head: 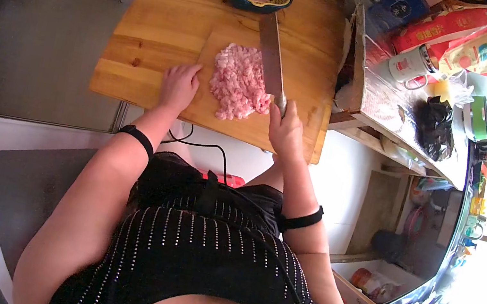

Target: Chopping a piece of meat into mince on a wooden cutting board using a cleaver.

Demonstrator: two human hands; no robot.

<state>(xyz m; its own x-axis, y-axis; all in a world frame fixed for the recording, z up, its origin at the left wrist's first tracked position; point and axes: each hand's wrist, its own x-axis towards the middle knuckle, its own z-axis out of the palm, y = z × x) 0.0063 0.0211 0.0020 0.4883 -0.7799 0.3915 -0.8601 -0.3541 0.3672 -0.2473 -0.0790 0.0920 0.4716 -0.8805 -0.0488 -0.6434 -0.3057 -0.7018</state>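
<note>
My right hand (287,133) is closed around the handle of a cleaver (272,52), whose broad blade points away from me, over the right edge of a heap of chopped raw meat (238,83). The meat lies on a wooden cutting board (288,133) on a wooden table (146,37). At the board's left edge rests my left hand (180,87), knuckles up, holding nothing that I can see; its fingertips touch the board's edge. Beyond the blade tip stands a yellow basket in a dark basin (256,4), with a pink piece, perhaps meat, inside.
To the right, a cluttered shelf unit (380,98) adjoins the table, with a lidded mug (412,65), a black plastic bag (436,127) and red packaging (450,32). A black cable (210,145) hangs below the table's near edge.
</note>
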